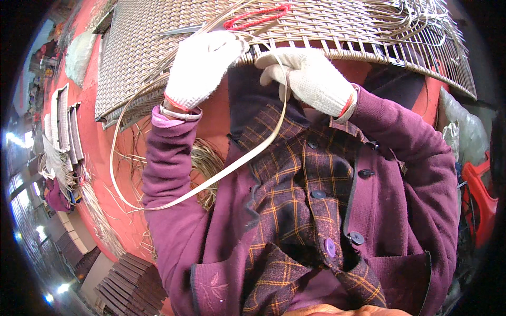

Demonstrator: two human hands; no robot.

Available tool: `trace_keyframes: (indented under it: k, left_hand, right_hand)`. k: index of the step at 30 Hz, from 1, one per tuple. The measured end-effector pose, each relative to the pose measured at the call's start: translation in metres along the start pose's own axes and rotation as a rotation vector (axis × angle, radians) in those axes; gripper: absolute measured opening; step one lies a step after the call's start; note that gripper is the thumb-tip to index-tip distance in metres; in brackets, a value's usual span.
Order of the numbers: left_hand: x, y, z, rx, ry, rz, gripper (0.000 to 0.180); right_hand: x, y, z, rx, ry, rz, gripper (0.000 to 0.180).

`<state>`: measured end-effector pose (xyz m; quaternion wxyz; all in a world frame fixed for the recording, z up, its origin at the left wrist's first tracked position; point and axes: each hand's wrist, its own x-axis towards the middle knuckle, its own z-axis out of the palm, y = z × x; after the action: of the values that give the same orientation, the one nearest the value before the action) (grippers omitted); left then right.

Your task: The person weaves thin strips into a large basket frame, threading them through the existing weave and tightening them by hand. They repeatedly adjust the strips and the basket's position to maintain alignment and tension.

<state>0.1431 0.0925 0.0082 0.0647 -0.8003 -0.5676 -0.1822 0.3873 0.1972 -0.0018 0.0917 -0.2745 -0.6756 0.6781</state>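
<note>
A: First item, with position?
B: Woven panel (pixel 327 26), across the top of the view, beyond both hands; near rim at the fingertips of left hand (pixel 203 66), just beside right hand (pixel 311 79).
A: State of the hands?
B: Both white-gloved. Left: fingers curled in close at the rim; any grip hidden, impossible to tell. Right: fingers half bent, with pale strand (pixel 237 166) crossing in front; whether pinched, impossible to tell.
A: Appearance?
B: Panel tan-grey, tightly plaited at left, with bare ribs and a tangle of loose ends at right (rim slightly bowed, perhaps from the lens). Strand flat, cream, in one wide loop below the hands, over the left sleeve.
A: Further out?
B: On the panel, scissors (pixel 253 22) with red-wrapped handles. Below, coil of thin strands (pixel 203 158). Lower left, stacked brown slats (pixel 129 287).
</note>
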Motion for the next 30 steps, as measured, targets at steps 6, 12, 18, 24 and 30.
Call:
trace_keyframes:
  k: [6,12,18,24,30]
  left_hand:
    - [-0.008,-0.002,0.003,-0.004,0.053,0.027,0.021]
    - [-0.009,0.000,0.001,0.199,0.027,-0.035,0.017]
    - [0.000,-0.006,0.008,0.180,0.005,0.032,0.010]
    - [-0.005,-0.023,0.004,0.236,-0.126,0.150,0.013]
    - [-0.002,-0.038,0.012,0.143,-0.049,0.289,0.015]
  right_hand:
    - [0.013,-0.053,0.002,-0.035,-0.012,-0.348,0.032]
    - [0.028,-0.050,-0.023,-0.434,0.010,-0.782,0.028]
    - [0.034,-0.012,-0.027,-0.637,-0.114,-0.155,0.024]
    - [0.035,-0.024,-0.024,-0.484,-0.267,0.150,0.019]
    - [0.046,-0.022,-0.015,-0.248,-0.259,0.282,0.015]
